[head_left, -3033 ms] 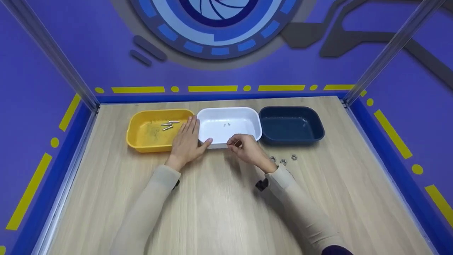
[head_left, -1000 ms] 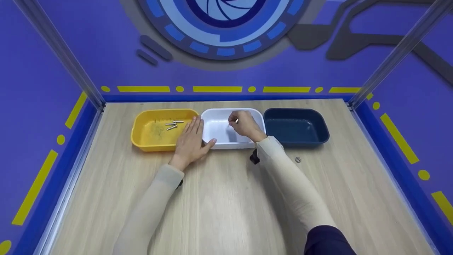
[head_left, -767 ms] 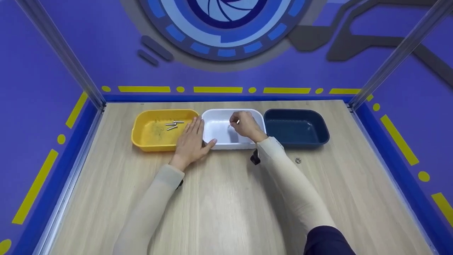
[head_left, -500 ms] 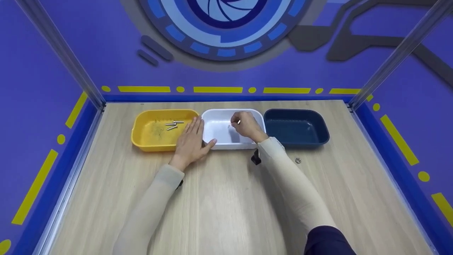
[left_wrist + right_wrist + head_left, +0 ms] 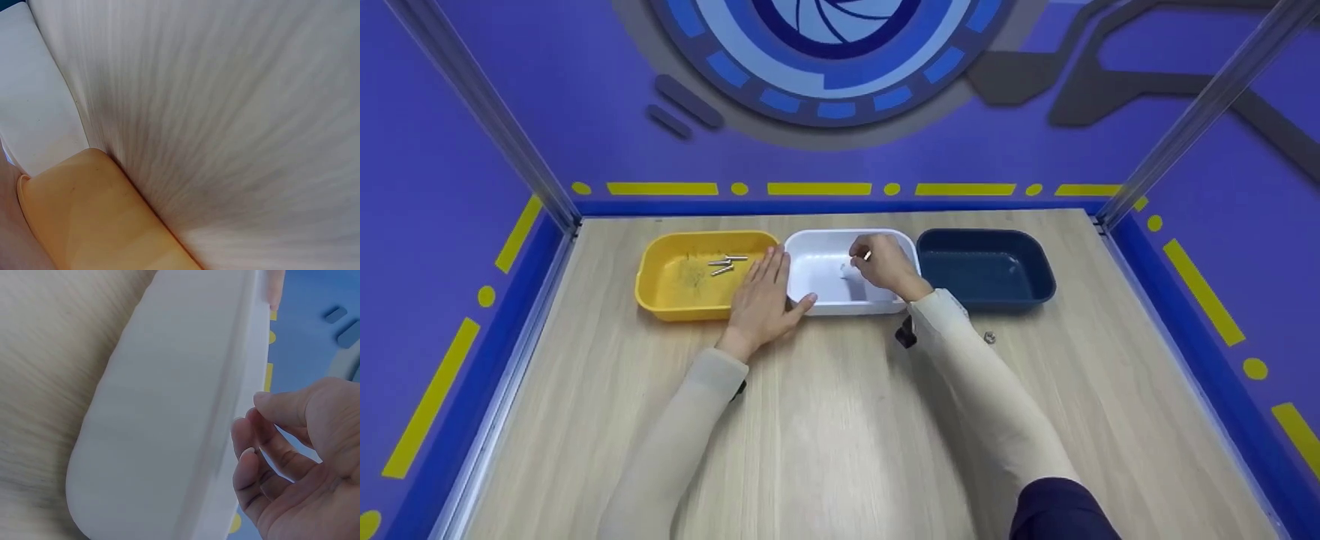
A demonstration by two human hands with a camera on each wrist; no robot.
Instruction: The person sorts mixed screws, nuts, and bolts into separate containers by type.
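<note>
My left hand (image 5: 761, 304) lies with fingers straight over the meeting rims of the yellow tray (image 5: 660, 309) and the white tray (image 5: 840, 308), its thumb at the white tray's front left corner. My right hand (image 5: 883, 264) hovers over the white tray's right half, thumb and forefinger tips brought close together. In the right wrist view, the right hand (image 5: 304, 455) has curled fingers, and I see nothing between the tips; a tiny piece could be hidden. Small specks (image 5: 843, 268) lie on the white tray's floor, too small to identify. Several metal bolts (image 5: 722, 264) lie in the yellow tray.
A dark blue tray (image 5: 997, 304) adjoins the white one on the right. In front of it, a hex nut (image 5: 989, 337) lies on the wooden table (image 5: 825, 420), beside my right sleeve. Purple panels (image 5: 840, 161) enclose the back and sides.
Over three seconds my right hand has moved from the white tray's front rim to above its inside. The forearm now covers where other nuts lay. My left hand has stayed put.
</note>
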